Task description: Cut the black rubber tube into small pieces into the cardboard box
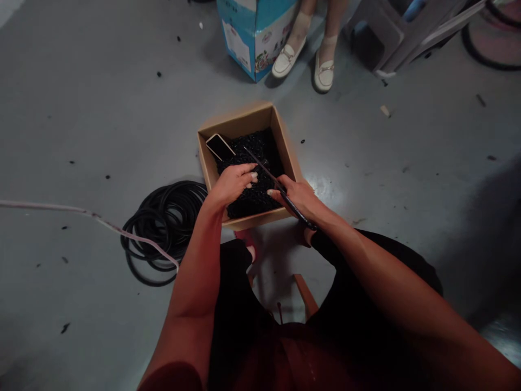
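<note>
The right hand (299,194), fingers closed, is gripping a slender dark tool (264,169) slanting over the carton (287,144) toward ten o'clock. The left hand (232,183), half-curled, is lying at nine above black pieces (258,202); its hold is indeterminable. Probably light and stiff, the tool is favouring its four-o'clock handle (300,215).

Ctr: brown carton (248,123), blk pcs (250,202), blk slim tool (296,210). L of ctr: blk coil (175,193). Top ctr: blue/wht printed box (244,32), wht shoes (284,62). Grey floor (89,119).

Top (295,361): dark red, short sleeve (175,377) | Trousers (236,288): black | Footwear (245,237): pinkish-red | Hands (232,184) (300,196): 2, bare
</note>
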### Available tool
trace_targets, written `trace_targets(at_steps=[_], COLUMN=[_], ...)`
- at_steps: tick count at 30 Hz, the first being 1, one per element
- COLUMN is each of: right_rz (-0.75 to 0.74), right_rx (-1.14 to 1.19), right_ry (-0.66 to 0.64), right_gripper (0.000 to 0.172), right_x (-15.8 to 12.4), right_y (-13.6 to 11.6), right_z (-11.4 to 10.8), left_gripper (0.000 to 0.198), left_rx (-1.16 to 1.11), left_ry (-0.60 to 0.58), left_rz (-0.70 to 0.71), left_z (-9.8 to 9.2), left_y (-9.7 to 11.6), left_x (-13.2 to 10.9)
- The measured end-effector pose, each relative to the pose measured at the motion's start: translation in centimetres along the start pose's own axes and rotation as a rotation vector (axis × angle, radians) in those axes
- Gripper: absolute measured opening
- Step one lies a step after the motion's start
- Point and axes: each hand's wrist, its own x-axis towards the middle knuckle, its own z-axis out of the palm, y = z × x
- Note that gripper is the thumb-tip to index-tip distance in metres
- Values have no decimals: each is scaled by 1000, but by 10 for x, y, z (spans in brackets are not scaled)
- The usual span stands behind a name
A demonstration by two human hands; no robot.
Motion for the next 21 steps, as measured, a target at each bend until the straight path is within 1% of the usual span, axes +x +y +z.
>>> trace_targets(at_steps=[5,8,14,21], right_rz=[23,25,46,57], right_rx=[-33,-39,-67,-87], right_ry=[-21,-41,-77,-107], right_gripper=[35,36,33,31], right_x=[0,0,-1,0], right_y=[1,2,2,3], right_z=[1,4,8,9], left_gripper=[39,34,20,15], left_rx=[-53,-60,-47,1], left_ry=[-11,-23,-74,-124], left_rz=[11,17,27,-5], left_z=[3,5,7,5], left_y=[-5,-11,-19,-22], left_x=[1,4,7,9])
